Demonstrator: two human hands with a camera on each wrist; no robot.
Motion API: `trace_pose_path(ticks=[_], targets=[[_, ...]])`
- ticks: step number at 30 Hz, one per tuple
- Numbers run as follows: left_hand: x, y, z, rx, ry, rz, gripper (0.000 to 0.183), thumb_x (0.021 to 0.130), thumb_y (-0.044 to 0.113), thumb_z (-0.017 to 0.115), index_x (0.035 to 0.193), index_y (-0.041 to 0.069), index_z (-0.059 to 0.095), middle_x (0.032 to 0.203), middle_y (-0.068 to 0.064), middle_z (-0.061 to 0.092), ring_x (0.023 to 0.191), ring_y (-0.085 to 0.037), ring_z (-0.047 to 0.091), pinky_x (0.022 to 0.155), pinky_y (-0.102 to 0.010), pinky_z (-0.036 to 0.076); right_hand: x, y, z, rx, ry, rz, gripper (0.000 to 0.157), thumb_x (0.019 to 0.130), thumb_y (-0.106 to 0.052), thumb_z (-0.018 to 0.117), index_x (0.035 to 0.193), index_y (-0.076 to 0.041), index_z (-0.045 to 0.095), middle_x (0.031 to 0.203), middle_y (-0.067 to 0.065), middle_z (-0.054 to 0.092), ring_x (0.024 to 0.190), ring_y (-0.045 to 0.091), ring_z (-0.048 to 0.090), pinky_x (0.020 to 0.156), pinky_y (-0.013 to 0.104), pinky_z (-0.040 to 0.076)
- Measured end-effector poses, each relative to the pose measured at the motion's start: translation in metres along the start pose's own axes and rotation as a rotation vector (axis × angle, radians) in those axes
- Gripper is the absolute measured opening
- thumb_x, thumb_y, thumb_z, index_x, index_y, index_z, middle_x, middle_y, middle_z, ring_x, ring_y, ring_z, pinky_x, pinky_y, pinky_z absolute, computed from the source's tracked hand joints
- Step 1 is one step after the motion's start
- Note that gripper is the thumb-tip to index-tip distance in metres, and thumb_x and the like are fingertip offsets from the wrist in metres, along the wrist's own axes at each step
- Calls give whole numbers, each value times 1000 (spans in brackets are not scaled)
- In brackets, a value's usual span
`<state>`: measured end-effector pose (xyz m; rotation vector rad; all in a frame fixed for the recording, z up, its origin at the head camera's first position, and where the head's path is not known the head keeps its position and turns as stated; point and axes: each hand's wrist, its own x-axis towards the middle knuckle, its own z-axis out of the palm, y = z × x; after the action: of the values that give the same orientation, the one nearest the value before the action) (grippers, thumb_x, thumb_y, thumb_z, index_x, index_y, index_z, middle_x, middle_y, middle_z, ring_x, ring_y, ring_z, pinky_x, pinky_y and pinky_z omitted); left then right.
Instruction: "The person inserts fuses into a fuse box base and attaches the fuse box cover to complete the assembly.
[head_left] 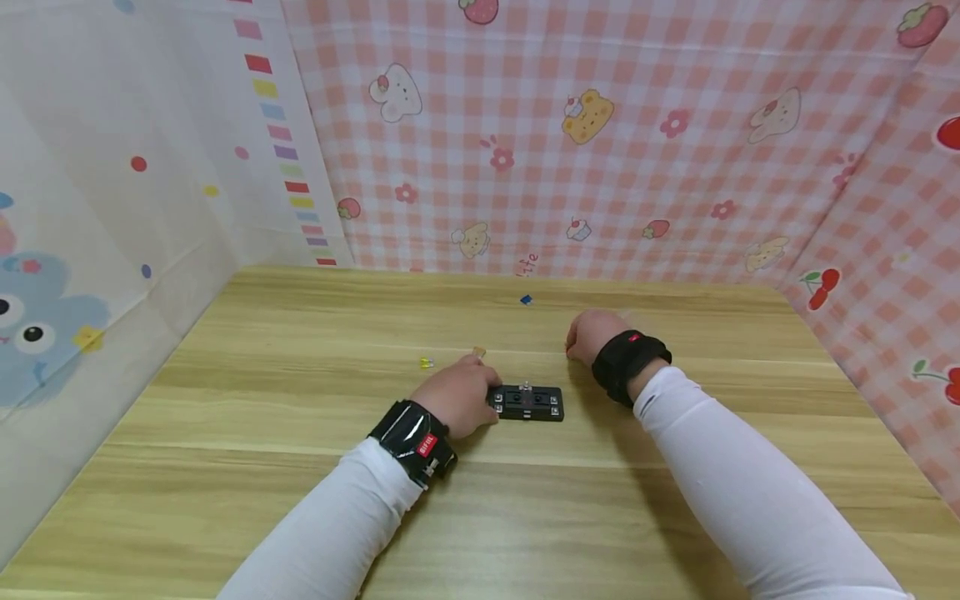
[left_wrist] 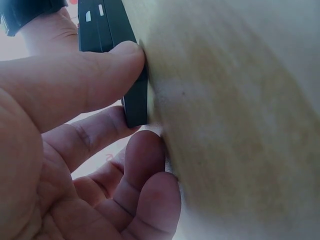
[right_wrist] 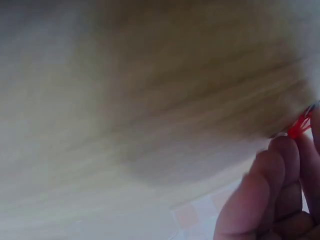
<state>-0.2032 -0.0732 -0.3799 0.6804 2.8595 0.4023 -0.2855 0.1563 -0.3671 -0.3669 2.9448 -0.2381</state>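
A black fuse block [head_left: 527, 402] with silver screw terminals lies on the wooden table. My left hand [head_left: 459, 396] grips its left end, and the left wrist view shows the thumb [left_wrist: 100, 75] on one side of the block [left_wrist: 112, 27] and fingers on the other. Farther right, my right hand [head_left: 592, 335] is low over the table with its fingers curled. Between its fingertips is a small red blade fuse [right_wrist: 300, 126], partly covered by the fingers and at the edge of the right wrist view.
A yellow blade fuse [head_left: 427, 362] lies left of the fuse block. A small tan-orange piece [head_left: 478, 352] is just beyond my left fingers, and a small blue piece [head_left: 527, 300] is near the table's back edge. Patterned cloth [head_left: 562, 167] hangs behind the table.
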Motion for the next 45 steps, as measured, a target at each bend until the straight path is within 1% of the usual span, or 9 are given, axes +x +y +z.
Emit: trace_pose_path(ticks=[6, 15, 18, 22, 26, 32, 35, 41, 45], targets=[[-1, 1, -1, 4, 1, 6, 47, 78, 33, 75, 118, 13, 64, 118, -5, 54, 105, -17, 48, 87, -33, 44, 1, -1, -1, -56, 16, -36, 4, 78, -13, 71, 78, -9, 72, 79, 3, 67, 68, 19, 54, 68, 37, 47], [0, -1, -1, 5, -8, 7, 47, 78, 34, 74, 119, 13, 64, 122, -5, 53, 113, -19, 45, 90, -35, 43, 2, -2, 1, -95, 51, -72, 4, 75, -13, 72, 76, -9, 72, 78, 4, 68, 67, 19, 55, 68, 37, 48], [0, -2, 0, 7, -10, 13, 47, 78, 34, 74, 119, 13, 63, 122, -5, 54, 115, -20, 44, 92, -35, 42, 2, -3, 1, -96, 42, -69, 5, 76, -13, 72, 78, -8, 72, 79, 4, 68, 68, 19, 55, 69, 37, 48], [1, -2, 0, 5, -6, 18, 46, 78, 34, 75, 118, 13, 64, 117, -3, 55, 108, -17, 47, 89, -33, 43, 1, -4, 0, -45, 14, -31, 5, 77, -12, 72, 79, -8, 72, 80, 4, 68, 68, 20, 55, 68, 38, 48], [1, -2, 0, -1, -2, 21, 45, 78, 34, 75, 117, 13, 65, 111, -2, 54, 96, -14, 48, 84, -32, 44, -1, -5, -2, 8, 13, 7, 4, 78, -13, 71, 78, -9, 71, 77, 2, 66, 67, 20, 54, 66, 37, 46], [1, -3, 0, 1, 1, 23, 46, 78, 34, 75, 117, 13, 65, 117, -2, 55, 113, -17, 44, 91, -33, 42, -5, -10, -5, 81, 46, 38, 7, 82, -15, 70, 79, -9, 69, 74, 3, 63, 67, 21, 52, 61, 35, 44], [1, -4, 0, -7, 3, 26, 45, 78, 33, 75, 116, 13, 65, 117, -2, 56, 118, -18, 41, 93, -33, 41, -8, -14, -5, 110, 66, 45, 7, 83, -14, 69, 80, -8, 68, 75, 5, 63, 67, 23, 52, 60, 35, 43], [2, -6, 2, -16, 0, 31, 47, 77, 34, 75, 117, 13, 64, 119, -2, 56, 122, -20, 38, 96, -35, 39, -13, -19, -5, 115, 112, 40, 5, 84, -10, 66, 82, -8, 69, 78, 6, 63, 69, 24, 52, 63, 36, 44], [3, -7, 2, -20, -1, 31, 47, 77, 34, 75, 118, 14, 64, 123, -3, 56, 126, -21, 34, 100, -36, 36, -17, -23, -4, 114, 154, 29, 6, 85, -8, 63, 83, -8, 69, 80, 6, 63, 70, 24, 52, 65, 37, 45]])
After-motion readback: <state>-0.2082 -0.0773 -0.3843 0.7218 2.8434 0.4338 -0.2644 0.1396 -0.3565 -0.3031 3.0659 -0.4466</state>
